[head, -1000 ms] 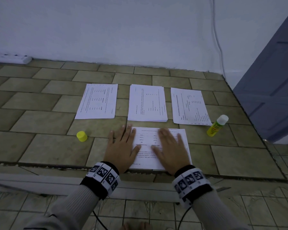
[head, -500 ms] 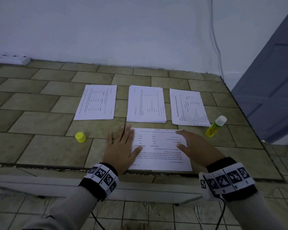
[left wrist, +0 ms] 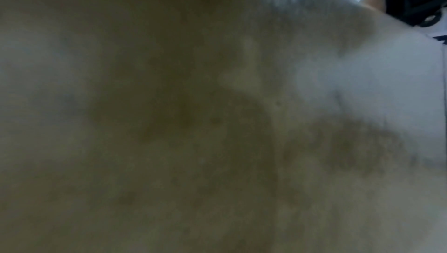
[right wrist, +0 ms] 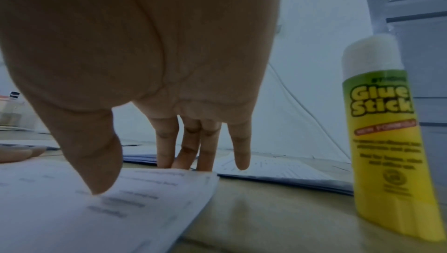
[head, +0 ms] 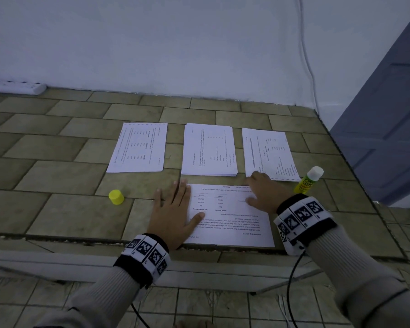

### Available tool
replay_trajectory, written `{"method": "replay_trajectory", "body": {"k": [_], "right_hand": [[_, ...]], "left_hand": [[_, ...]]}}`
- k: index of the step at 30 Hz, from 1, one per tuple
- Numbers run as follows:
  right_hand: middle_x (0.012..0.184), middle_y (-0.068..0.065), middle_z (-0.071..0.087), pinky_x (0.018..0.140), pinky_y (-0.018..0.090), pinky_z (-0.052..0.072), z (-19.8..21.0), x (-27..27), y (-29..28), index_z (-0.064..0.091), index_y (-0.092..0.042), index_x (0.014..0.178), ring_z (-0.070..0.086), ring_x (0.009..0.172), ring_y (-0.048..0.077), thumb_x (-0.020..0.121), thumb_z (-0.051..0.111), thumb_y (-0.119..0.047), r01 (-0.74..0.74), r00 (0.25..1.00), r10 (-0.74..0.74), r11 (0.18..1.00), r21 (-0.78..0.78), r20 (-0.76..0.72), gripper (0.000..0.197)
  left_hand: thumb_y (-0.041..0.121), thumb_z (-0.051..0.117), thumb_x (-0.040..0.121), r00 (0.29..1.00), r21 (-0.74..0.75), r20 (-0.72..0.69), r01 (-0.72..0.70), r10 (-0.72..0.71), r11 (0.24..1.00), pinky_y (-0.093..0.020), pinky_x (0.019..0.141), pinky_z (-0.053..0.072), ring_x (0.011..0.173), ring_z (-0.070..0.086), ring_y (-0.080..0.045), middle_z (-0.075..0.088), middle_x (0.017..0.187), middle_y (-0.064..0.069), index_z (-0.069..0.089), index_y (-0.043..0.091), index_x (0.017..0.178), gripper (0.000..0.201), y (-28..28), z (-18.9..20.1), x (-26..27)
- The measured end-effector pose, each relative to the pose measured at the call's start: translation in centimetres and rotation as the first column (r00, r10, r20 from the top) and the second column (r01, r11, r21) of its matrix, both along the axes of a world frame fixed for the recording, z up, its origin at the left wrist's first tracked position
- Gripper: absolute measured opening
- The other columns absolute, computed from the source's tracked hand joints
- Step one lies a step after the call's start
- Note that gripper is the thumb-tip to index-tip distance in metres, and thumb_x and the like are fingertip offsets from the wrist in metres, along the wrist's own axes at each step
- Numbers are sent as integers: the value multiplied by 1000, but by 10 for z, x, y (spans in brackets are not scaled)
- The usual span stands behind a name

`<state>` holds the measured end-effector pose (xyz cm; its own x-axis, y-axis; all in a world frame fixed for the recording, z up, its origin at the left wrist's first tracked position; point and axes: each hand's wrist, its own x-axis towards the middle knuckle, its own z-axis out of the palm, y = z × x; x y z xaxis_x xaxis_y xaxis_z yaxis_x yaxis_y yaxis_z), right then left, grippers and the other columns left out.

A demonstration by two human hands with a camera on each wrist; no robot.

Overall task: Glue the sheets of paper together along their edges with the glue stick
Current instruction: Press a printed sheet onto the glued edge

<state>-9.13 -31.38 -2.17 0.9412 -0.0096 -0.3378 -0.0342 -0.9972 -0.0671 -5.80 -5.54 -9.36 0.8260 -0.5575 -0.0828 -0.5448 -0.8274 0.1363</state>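
Left hand (head: pixel 173 216) flat, fingers straight, on near sheet (head: pixel 232 223); right hand (head: pixel 265 192) spread on its far edge; tiled ledge (head: pixel 57 176), white wall (head: pixel 175 43), glue stick (head: pixel 308 180) upright.

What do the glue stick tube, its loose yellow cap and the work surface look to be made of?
Glue stick: smooth, slightly glossy plastic tube, judging by its printed yellow-green label and moulded ridged base; the white tip looks waxy.
Yellow cap: likely the same moulded plastic, plain and opaque.
Work surface: matte, mottled olive-brown tiles with visible grout lines, probably ceramic or stone.
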Motion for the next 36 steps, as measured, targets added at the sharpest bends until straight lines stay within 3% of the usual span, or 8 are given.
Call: {"method": "replay_trajectory", "body": {"k": [5,10,17,21,24,29,32,36], "right_hand": [[113,11,46,79,31,42,8,13,-1,47,-6,109,47,103,24,92,45,-8,43,998,-45,997,59,35,17],[98,7,62,72,33,46,25,8,-3,45,-17,111,57,85,23,90,41,7,-11,999,4,989,146,45,31],[91,-7,54,64,9,30,79,2,-18,64,-19,85,43,70,-6,92,55,-4,-42,982,6,981,188,189,19],[85,-6,59,61,16,36,103,12,-33,71,-17,90,50,67,-4,88,62,-7,37,915,-152,954,298,374,14],[93,1,68,73,26,49,92,31,-38,71,-15,97,63,73,8,84,68,-9,102,870,-328,851,516,369,15],[90,11,64,65,16,54,43,58,-14,66,1,107,64,80,22,82,69,1,230,815,-564,527,818,134,26],[80,7,61,61,13,48,15,69,3,66,4,109,58,74,17,81,71,-2,294,774,-617,550,782,143,29],[104,14,64,84,27,46,-8,79,14,63,-2,118,60,98,25,79,73,-8,360,793,-595,627,691,127,40]], "left_hand": [[78,-19,75,1000,9,-9,-2,2,1000,-51,118,-11,149,-15,-18,-12,163,-1,-5,12,155,104,0,2,-1],[73,-31,73,1000,-4,14,-13,13,1000,-50,118,-8,150,-10,-19,-8,163,-6,-3,9,155,108,-1,2,-2],[75,-20,77,996,-67,-38,-83,81,994,-44,119,-11,149,-15,-24,-9,162,-13,-6,2,153,106,-1,4,-4],[77,-20,76,995,-43,-16,-102,102,994,-43,120,-10,149,-15,-27,-9,161,-17,-4,-2,152,110,-1,1,-4],[76,-13,78,996,-50,-14,-93,92,994,-44,120,-10,149,-14,-27,-7,162,-16,-5,1,152,106,0,0,-4],[78,-17,75,996,-19,-10,-85,85,996,-44,119,-10,149,-14,-27,-9,162,-14,-2,5,154,109,0,3,-4],[79,-27,69,996,-6,-17,-86,86,996,-43,118,-11,149,-16,-25,-11,162,-13,-4,6,154,114,-1,4,-5],[78,-27,69,996,-9,-13,-91,91,996,-42,118,-12,149,-16,-25,-11,162,-13,-3,6,154,114,-1,5,-5]]}}
